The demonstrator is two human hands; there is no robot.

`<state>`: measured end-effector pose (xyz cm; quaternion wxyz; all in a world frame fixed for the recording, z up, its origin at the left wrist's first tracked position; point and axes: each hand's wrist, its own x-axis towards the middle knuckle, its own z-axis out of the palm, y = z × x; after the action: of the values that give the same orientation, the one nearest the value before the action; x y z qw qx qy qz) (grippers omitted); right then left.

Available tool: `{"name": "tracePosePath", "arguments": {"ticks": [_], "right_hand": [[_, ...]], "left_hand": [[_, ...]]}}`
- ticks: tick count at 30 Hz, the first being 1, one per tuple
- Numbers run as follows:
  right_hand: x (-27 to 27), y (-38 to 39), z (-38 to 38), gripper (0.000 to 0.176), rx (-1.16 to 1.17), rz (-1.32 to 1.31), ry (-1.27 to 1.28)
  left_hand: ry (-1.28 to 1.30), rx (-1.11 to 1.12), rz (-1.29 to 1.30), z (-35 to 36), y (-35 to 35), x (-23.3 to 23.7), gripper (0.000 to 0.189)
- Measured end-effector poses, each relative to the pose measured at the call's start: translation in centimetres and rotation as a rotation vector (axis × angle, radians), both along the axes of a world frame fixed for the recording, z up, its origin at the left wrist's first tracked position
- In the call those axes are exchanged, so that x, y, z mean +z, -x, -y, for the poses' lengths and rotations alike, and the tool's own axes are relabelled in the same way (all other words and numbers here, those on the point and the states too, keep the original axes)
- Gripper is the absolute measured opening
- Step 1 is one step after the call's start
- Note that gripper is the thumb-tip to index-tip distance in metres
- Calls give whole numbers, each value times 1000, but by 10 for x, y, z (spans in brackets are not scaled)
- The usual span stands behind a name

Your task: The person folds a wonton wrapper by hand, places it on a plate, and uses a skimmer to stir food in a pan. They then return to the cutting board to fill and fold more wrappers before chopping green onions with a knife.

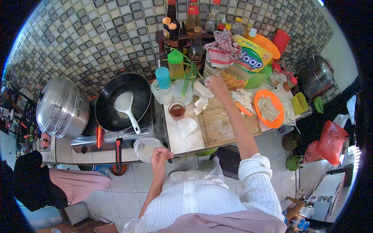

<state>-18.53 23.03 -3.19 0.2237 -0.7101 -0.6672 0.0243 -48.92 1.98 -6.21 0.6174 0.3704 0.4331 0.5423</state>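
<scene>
My left hand [160, 156] is at the counter's front edge, its fingers curled together beside a clear plastic bag [146, 149]; whether it grips anything is hidden. My right hand [216, 85] reaches over the back of the wooden cutting board [223, 126], fingers closed beside a white piece [202, 90]; its contents cannot be made out. White pieces [201, 105] lie at the board's left corner. Left of the board are a glass of brown liquid [177, 110] and a small white bag [187, 126]. An orange plate [268, 121] with pale slices is on the right.
A black wok [107, 101] with a white slotted spoon [126, 105] sits on the stove, beside a large steel steamer [62, 108]. Bottles, a green-lidded jar [176, 64], a striped cloth [222, 49] and a yellow packet [251, 54] stand at the back.
</scene>
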Motion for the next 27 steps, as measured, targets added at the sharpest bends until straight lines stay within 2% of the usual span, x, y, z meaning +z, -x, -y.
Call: {"name": "tracePosePath", "arguments": {"ticks": [7,13,16,19,22,27], "right_hand": [[-6,-3,-2,17,170,-50,19],[-4,-1,-8,16,52,75,148],[-8,2,-6,17,44,111,5],[-7,3,-8,18,110,246,17],[-18,0,-16,13,74,207,106],[0,3,-2,12,59,247,57]], "left_hand": [[19,-3,-7,0,-16,11,12],[38,-6,-6,-3,-23,6,13],[42,-12,7,-6,-28,7,13],[43,-12,-12,-9,-35,10,13],[41,3,-30,-10,-42,13,13],[17,-31,-15,-11,-48,9,14]]}}
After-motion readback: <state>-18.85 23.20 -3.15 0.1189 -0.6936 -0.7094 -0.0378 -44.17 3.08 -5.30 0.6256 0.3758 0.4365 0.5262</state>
